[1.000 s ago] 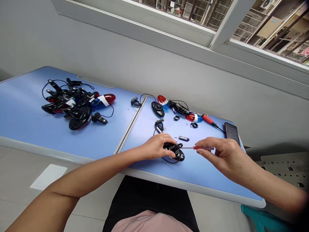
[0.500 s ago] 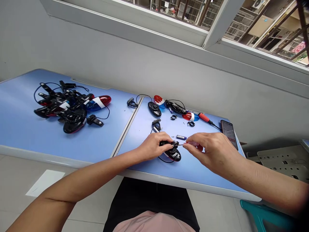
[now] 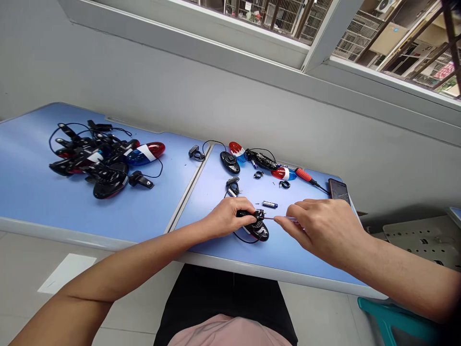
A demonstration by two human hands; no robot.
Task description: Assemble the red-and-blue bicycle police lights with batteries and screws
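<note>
My left hand (image 3: 230, 217) is closed on a black bicycle light (image 3: 260, 231) lying near the front of the blue table, its thumb and finger at the clamp bracket (image 3: 259, 215) on top. A screwdriver (image 3: 268, 218) lies level in my right hand (image 3: 320, 223), fingers wrapped round its clear handle. Its thin shaft points left and its tip meets the bracket. A thin black cable loops below the light. Just beyond the shaft is a battery (image 3: 270, 204). Behind my left hand sits a small black part with a ring (image 3: 233, 185).
Black lights with red and blue lenses (image 3: 146, 154) are piled on the left table. Along the back lie another black light (image 3: 229, 162), a red-and-blue lens (image 3: 283, 173), loose ring clamps (image 3: 284, 184) and a red-handled tool (image 3: 303, 175). A phone (image 3: 338, 189) rests at the right edge.
My right hand has turned over slightly, and its fingers now wrap further around the screwdriver handle. My left hand keeps its hold on the light.
</note>
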